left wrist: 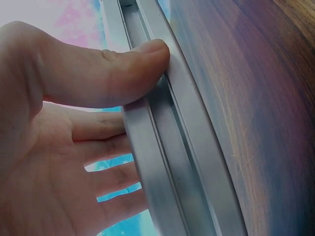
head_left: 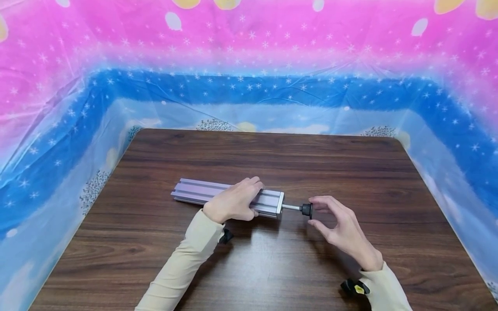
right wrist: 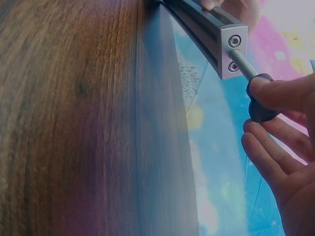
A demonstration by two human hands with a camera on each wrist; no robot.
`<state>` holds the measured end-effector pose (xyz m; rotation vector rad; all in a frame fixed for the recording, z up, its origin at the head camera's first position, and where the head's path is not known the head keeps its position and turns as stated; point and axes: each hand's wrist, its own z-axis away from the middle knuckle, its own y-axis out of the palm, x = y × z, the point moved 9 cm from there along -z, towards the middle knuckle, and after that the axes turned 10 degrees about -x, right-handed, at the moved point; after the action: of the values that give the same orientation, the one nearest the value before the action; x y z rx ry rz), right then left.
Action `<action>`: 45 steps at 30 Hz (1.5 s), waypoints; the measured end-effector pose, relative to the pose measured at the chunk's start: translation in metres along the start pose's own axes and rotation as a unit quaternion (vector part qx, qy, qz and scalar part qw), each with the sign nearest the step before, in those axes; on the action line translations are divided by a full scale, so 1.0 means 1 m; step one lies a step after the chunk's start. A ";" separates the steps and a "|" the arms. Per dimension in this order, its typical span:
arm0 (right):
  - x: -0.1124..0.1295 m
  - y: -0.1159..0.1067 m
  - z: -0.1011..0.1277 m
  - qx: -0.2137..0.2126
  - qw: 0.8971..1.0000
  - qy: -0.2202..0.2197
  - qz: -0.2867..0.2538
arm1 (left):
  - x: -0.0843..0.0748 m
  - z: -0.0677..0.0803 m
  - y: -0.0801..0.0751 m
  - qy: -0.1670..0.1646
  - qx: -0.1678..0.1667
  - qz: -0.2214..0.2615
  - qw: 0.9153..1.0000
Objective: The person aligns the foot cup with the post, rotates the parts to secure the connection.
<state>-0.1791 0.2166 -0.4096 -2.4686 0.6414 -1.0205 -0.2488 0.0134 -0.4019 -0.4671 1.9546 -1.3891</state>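
Where two hands (head_left: 235, 201) (head_left: 345, 226) grip, one knobbed bar (head_left: 206, 190) stretches.

Patterned cloth (head_left: 249, 90) surrounds the dark wood-grain table (head_left: 272, 155) from nine o'clock through twelve to three: pink above, then blue with white snowflakes (head_left: 240, 79), paler blue beneath. From the table's middle, dark speckled clusters (head_left: 93, 190) lie toward nine, eleven and two, yellow shapes (head_left: 186, 2) toward half past eleven.
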 end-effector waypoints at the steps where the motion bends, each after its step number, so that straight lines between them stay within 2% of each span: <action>1: -0.001 0.000 0.000 0.001 1.000 0.002 0.000 | 0.000 0.000 0.000 0.001 0.000 -0.001 1.000; 10: -0.008 0.002 0.001 0.017 0.999 0.039 0.013 | 0.003 0.000 0.001 -0.013 0.009 0.002 1.000; 22: -0.012 0.002 0.002 0.008 0.998 0.049 0.046 | 0.001 0.000 0.001 -0.006 0.014 -0.005 1.000; 28: -0.019 0.004 0.004 0.029 0.994 0.091 0.056 | 0.000 0.001 0.001 -0.005 0.013 0.002 1.000; 33: -0.022 0.007 0.008 0.053 0.992 0.101 0.060 | 0.001 0.002 0.001 -0.009 0.016 0.008 1.000; 37: -0.015 0.006 0.009 0.050 0.995 0.067 0.051 | 0.000 0.002 0.000 -0.012 0.017 0.005 1.000; 42: 0.004 0.002 0.002 0.009 0.999 -0.021 0.025 | 0.000 0.001 -0.001 -0.012 0.018 0.004 1.000; 45: 0.008 0.001 -0.001 -0.006 0.999 -0.044 0.016 | 0.000 0.001 -0.001 -0.013 0.018 0.008 1.000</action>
<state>-0.1745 0.2111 -0.4050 -2.4899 0.6585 -0.8925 -0.2477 0.0122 -0.4015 -0.4480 1.9056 -1.3993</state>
